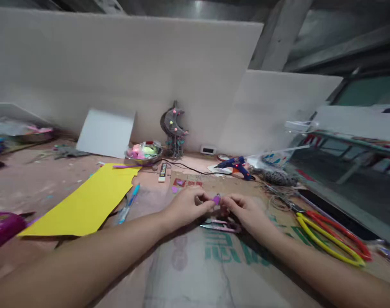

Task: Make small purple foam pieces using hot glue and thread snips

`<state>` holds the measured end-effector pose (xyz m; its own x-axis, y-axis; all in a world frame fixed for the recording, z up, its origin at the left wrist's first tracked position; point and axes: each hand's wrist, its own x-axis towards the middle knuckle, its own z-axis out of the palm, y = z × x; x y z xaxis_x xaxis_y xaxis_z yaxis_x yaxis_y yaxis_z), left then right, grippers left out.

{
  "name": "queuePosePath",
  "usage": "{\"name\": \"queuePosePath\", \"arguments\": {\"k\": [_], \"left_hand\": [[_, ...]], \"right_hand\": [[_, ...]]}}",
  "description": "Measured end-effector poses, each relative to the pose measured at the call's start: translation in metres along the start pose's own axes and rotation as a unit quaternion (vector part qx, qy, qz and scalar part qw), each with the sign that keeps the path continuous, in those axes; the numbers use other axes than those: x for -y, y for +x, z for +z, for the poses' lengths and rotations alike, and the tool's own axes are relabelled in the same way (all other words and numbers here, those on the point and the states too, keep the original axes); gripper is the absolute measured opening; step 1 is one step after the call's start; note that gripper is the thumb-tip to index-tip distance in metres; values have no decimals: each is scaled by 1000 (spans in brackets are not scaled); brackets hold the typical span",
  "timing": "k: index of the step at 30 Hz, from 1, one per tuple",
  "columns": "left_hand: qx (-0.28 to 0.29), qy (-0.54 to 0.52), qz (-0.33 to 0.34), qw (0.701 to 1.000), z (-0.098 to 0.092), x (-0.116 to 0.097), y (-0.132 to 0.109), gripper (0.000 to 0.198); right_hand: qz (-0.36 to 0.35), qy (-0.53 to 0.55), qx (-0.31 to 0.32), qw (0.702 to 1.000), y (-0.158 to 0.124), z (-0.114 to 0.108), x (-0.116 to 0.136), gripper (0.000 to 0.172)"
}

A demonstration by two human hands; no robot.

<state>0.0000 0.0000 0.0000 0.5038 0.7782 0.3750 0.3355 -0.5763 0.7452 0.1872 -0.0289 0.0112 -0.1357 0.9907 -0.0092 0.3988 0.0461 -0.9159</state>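
1. Nearest, both forearms are reaching inward from the two lower corners, and the wrists are lying low over the printed sheet [227, 252], which is probably protecting the table.
2. Just below the grip, the small scissors [219, 226] are lying near the right hand [246, 209], perhaps for easy taking.
3. At the grip, the left hand [188, 207] is pinching the purple piece [217, 199] between thumb and finger. The right fingertips are bending toward its right edge; whether they are pinching it too, I cannot tell. Fingertips only are being used, I think because the piece is so small.
4. Left of the grip, the blue pen [130, 204] and the yellow sheet [86, 201] are lying; to its right, the red-and-yellow handles [334, 239] are resting.
5. Beyond the grip, purple scraps [175, 189] are lying, and the glue gun [235, 166] is showing a red light.
6. Farthest, the moon ornament [175, 124] is standing before the white board [124, 64].
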Motion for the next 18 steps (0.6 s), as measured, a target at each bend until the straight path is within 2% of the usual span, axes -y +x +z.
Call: {"name": "queuePosePath", "arguments": {"k": [6, 13, 15, 18], "left_hand": [[-13, 1, 3, 1000, -2, -1, -1, 23], [-4, -7, -9, 1000, 0, 1, 1, 20], [-18, -21, -16, 999, 1, 1, 1, 22], [-46, -38, -38, 998, 1, 3, 2, 25]], "right_hand": [[19, 7, -21, 1000, -3, 3, 3, 31], [23, 10, 9, 1000, -3, 3, 2, 32], [1, 6, -10, 1000, -4, 2, 4, 34], [-37, 0, -85, 996, -5, -1, 7, 35]]}}
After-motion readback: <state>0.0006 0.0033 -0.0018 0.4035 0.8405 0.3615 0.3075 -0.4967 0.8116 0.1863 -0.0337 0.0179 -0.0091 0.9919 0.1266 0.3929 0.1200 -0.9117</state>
